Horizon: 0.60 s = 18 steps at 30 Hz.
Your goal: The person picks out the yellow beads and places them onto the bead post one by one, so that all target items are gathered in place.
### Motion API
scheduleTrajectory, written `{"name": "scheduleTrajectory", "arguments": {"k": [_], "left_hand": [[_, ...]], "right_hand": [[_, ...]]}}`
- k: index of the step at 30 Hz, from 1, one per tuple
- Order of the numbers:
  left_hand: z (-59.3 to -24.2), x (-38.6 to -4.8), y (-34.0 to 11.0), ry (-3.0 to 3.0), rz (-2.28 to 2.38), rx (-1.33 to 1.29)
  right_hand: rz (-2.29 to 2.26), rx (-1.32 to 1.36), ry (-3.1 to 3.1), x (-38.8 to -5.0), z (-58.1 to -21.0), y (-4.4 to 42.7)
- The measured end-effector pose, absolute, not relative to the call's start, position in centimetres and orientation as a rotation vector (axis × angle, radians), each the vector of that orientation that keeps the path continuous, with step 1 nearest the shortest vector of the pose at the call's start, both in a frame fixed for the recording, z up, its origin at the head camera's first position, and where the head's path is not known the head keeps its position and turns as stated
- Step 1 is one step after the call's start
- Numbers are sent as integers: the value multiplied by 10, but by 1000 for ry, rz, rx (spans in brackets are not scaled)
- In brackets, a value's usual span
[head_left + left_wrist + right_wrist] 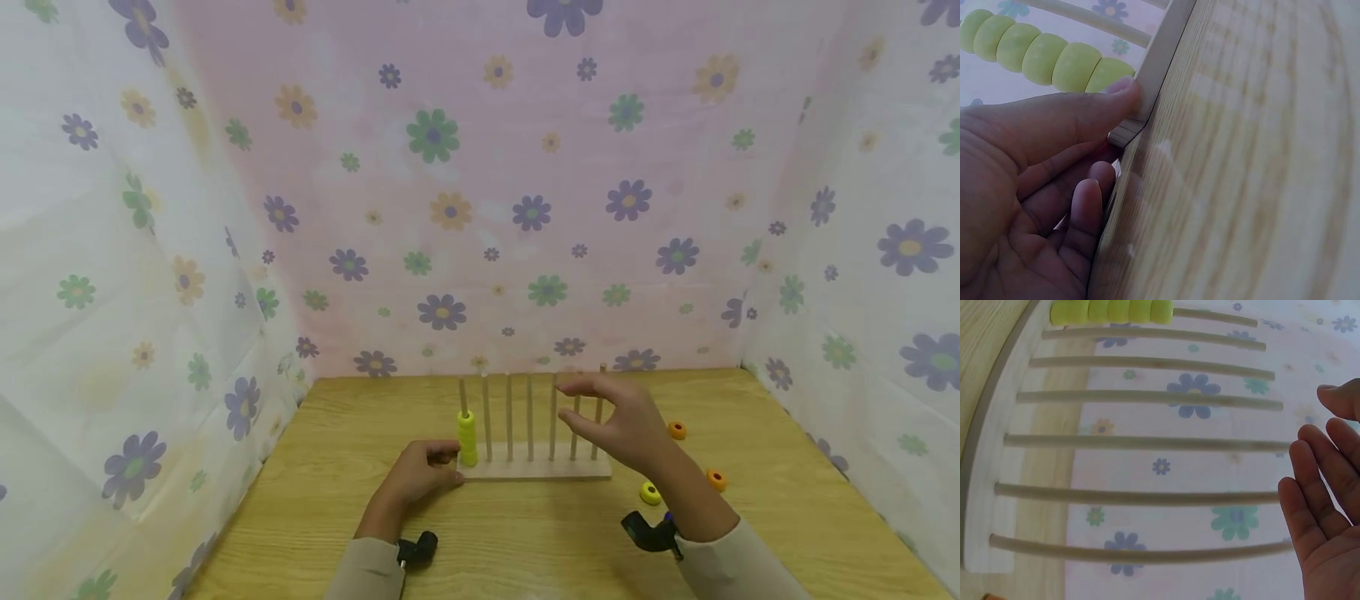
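Observation:
A wooden rack (536, 468) with a row of several upright pegs stands on the table. Yellow beads (467, 440) are stacked on its leftmost peg, whose top sticks out above them. My left hand (417, 477) holds the left end of the rack's base, the thumb on the near edge; in the left wrist view that thumb lies on the base corner (1141, 103) below the beads. At the right-hand pegs, my right hand (628, 423) is raised with thumb and fingers apart and nothing between them. In the right wrist view its fingers (1310, 494) are near the peg tops.
Right of the rack lie two orange beads (678, 430) and a yellow bead (650, 493). A blue thing (668, 517) shows partly behind the black camera (649, 533) on my right wrist. Flowered cloth (487, 208) walls the wooden table (510, 542) at the back and sides.

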State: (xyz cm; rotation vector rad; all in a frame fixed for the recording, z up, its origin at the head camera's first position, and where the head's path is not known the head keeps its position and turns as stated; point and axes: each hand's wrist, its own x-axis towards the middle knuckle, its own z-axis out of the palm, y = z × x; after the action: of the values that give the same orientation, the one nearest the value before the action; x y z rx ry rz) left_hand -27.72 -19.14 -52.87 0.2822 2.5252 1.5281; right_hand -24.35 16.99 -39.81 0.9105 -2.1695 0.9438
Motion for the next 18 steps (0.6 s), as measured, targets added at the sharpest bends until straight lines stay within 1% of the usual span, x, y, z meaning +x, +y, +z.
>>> {"name": "scheduleTrajectory", "arguments": {"k": [18], "left_hand": [[-526, -277, -191, 2547, 1527, 341]], "right_hand": [[1029, 647, -2358, -225, -444, 222]]}}
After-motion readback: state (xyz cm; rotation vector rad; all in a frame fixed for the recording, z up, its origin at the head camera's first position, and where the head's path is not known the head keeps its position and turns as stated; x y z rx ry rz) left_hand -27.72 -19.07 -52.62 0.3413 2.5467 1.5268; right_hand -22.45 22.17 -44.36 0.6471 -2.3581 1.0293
